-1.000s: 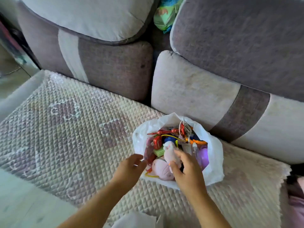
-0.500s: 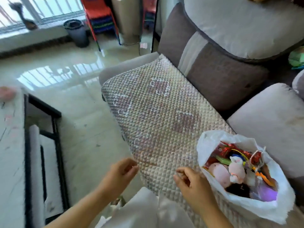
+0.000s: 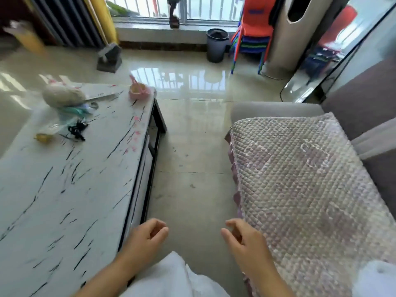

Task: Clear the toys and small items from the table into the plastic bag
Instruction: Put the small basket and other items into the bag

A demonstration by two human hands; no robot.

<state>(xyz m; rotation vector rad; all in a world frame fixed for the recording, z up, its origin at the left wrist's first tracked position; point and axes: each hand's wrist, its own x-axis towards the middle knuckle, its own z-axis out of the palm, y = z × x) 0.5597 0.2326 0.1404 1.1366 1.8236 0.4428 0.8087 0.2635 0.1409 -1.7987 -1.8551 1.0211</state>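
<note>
The marble-patterned table [image 3: 64, 189] stands at the left. At its far end lie a beige plush toy [image 3: 63, 95], a pink toy cup [image 3: 139, 92], a teal item [image 3: 75, 109], a clear packet [image 3: 56, 125], a black tangled item [image 3: 77, 129] and a small yellow piece [image 3: 44, 137]. My left hand [image 3: 145, 239] hovers by the table's near right edge, fingers loosely curled, holding nothing. My right hand [image 3: 242, 241] hangs empty beside the sofa cover. A white edge of the plastic bag [image 3: 374, 279] shows at the bottom right corner.
A quilted cover [image 3: 300, 185] lies over the sofa seat on the right. Glossy tiled floor [image 3: 192, 146] runs between table and sofa. Stacked plastic chairs [image 3: 252, 33], a dark bin [image 3: 216, 45] and a tall fan [image 3: 300, 28] stand by the window. White cloth [image 3: 171, 277] lies at the bottom centre.
The view has swung left from the bag on the sofa to the table. Both hands have come away from the bag and now hang empty over the floor.
</note>
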